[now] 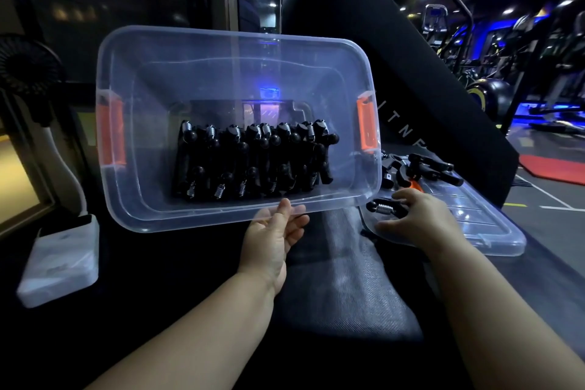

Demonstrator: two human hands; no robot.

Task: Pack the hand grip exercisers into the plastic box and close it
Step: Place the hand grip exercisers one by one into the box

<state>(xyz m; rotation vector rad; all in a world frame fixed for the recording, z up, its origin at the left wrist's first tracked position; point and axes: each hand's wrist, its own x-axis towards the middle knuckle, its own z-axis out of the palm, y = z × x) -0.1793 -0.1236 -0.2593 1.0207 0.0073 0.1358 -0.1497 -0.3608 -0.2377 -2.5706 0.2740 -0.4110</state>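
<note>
A clear plastic box with orange latches is tilted up toward me, its open side facing the camera. Several black hand grip exercisers with steel springs lie in a row at its bottom. My left hand holds the box's near rim, thumb over the edge. My right hand reaches onto the clear lid lying flat at the right and touches a loose exerciser; whether it grips it I cannot tell. More exercisers are piled on the lid's far end.
Everything rests on a dark padded bench. A white box-shaped object and a small black fan stand at the left. A black upright pad rises behind the box. Gym machines fill the far right.
</note>
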